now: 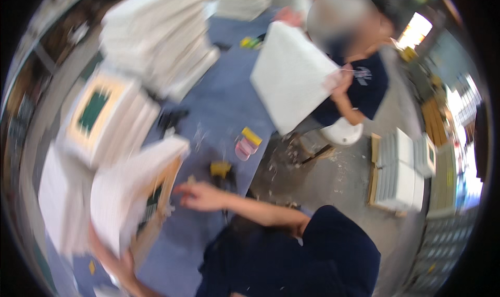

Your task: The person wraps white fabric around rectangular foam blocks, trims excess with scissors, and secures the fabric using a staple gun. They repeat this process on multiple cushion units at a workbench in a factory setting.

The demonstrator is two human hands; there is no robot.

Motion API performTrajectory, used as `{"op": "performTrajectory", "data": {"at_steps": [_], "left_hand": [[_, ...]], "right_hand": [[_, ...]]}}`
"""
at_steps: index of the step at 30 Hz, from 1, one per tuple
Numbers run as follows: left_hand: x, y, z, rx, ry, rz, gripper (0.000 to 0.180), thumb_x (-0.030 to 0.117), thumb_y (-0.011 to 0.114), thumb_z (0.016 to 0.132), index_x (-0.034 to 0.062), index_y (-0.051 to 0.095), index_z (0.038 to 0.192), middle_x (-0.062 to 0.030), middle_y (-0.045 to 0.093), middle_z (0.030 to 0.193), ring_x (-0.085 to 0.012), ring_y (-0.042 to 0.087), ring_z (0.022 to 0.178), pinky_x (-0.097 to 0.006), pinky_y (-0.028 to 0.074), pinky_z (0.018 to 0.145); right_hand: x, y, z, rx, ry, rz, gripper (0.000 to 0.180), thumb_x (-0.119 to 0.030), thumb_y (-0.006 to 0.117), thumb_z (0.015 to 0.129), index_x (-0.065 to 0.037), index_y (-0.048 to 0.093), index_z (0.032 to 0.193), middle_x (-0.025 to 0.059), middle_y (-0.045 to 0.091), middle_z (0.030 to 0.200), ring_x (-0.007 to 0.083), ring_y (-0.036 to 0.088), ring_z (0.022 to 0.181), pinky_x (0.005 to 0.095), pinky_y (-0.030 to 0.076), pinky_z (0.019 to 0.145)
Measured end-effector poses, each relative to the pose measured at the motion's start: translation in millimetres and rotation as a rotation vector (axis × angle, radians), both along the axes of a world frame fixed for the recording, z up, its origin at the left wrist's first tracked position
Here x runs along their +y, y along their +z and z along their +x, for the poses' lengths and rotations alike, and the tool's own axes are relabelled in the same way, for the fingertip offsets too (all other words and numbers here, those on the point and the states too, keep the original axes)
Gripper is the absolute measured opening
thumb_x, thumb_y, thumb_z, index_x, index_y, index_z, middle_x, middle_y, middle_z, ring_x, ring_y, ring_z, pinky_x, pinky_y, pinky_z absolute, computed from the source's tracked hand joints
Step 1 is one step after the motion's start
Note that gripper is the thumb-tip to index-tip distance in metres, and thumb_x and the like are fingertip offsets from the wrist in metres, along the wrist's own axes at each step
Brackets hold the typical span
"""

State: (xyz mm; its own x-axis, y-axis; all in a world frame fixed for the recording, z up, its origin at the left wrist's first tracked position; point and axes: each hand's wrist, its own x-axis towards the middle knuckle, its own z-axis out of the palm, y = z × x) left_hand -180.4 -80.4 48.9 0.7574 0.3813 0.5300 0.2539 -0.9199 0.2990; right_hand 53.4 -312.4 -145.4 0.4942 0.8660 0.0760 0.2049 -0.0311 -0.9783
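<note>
A white panel (pixel 117 193) stands tilted on the blue table at the left, its wood-framed side with a dark green patch facing right. My left hand (pixel 117 265) grips its lower end, the fingers partly hidden and blurred. My right hand (pixel 200 197) is open, fingers stretched toward the wooden edge, with a small gap visible between them. It holds nothing. Just beyond that hand lies a yellow-and-black tool (pixel 221 169), smeared by motion. Other white panels (pixel 62 198) lean directly behind the held one.
The blue table (pixel 208 99) bears tall white stacks (pixel 156 36), a stack with a wood-framed face (pixel 94 112), and a pink roll with a yellow block (pixel 247 143). Across it, a co-worker (pixel 364 83) holds a large white panel (pixel 291 75). White stacks (pixel 398 166) stand on the floor right.
</note>
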Motion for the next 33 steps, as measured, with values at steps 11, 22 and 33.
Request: {"op": "performTrajectory", "data": {"at_steps": [11, 22, 33], "left_hand": [[-72, -14, 115, 0.317, -0.172, 0.187, 0.102, 0.020, 0.094, 0.069, 0.0132, 0.051, 0.162, -0.0143, 0.056, 0.157, -0.0363, 0.055, 0.140, -0.051, 0.042, 0.117], [-70, -26, 123, 0.276, -0.042, 0.236, 0.105, 0.023, 0.091, 0.074, 0.0124, 0.042, 0.167, -0.0169, 0.046, 0.168, -0.0374, 0.039, 0.158, -0.069, 0.021, 0.129], [-122, -33, 156, 0.327, 0.055, 0.278, 0.080, 0.020, 0.073, 0.088, -0.0011, 0.048, 0.161, -0.0194, 0.049, 0.166, -0.0383, 0.043, 0.156, -0.077, 0.015, 0.128]], "right_hand": [[-44, 35, -15, 0.492, -0.148, 0.226, 0.034, -0.024, 0.057, 0.115, 0.000, 0.064, 0.139, 0.0116, 0.074, 0.127, 0.0213, 0.072, 0.115, 0.0358, 0.054, 0.099], [9, 69, -5, 0.829, -0.290, 0.415, 0.045, -0.043, 0.054, 0.115, -0.006, 0.064, 0.138, 0.0074, 0.071, 0.125, 0.0209, 0.065, 0.116, 0.0426, 0.052, 0.096], [-19, 79, 4, 0.975, -0.283, 0.240, 0.046, -0.050, 0.057, 0.113, -0.010, 0.069, 0.132, 0.0027, 0.073, 0.117, 0.0167, 0.068, 0.107, 0.0373, 0.051, 0.093]]}}
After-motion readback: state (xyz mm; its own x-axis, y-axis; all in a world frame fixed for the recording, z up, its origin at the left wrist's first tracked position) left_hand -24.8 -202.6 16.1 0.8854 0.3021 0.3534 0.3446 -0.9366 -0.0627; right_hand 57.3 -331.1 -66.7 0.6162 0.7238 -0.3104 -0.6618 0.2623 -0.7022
